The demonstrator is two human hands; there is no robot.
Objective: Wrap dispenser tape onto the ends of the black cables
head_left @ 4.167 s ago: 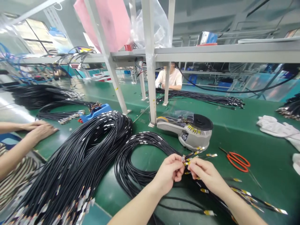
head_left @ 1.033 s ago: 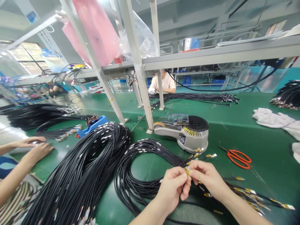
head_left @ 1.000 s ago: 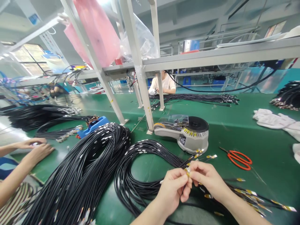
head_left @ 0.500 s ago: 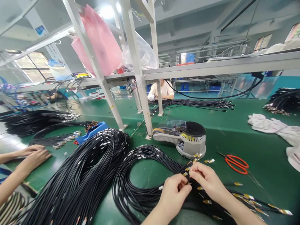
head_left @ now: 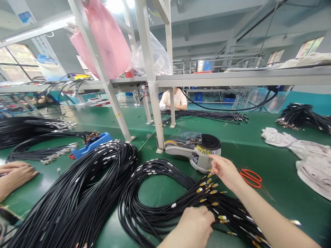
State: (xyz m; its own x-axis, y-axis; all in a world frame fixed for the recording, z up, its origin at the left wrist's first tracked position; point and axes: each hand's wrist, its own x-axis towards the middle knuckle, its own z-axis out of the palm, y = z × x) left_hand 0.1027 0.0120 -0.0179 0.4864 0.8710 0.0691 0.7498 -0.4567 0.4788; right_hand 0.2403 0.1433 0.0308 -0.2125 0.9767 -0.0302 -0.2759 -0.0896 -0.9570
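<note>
My left hand (head_left: 195, 224) is closed over the near bundle of black cables (head_left: 155, 215), its fingers curled round a cable. The hand itself hides most of the grip. My right hand (head_left: 224, 170) is at the front of a grey tape dispenser (head_left: 204, 160) with a black round top. Its fingers are pinched together at the dispenser's edge; whatever is between them is too small to make out. Cable ends with yellow-and-white tags (head_left: 213, 186) fan out beneath my right wrist and forearm.
A larger coil of black cables (head_left: 85, 193) lies to the left. Orange-handled scissors (head_left: 250, 178) rest beyond my right forearm, white gloves (head_left: 310, 155) farther right. A blue holder (head_left: 93, 144) and a white shelf post (head_left: 155, 113) stand behind. A co-worker's hand (head_left: 18, 175) is at far left.
My right hand has left my left hand and moved up to the tape dispenser. My left hand has lowered slightly over the cables. The view has shifted a little to the right.
</note>
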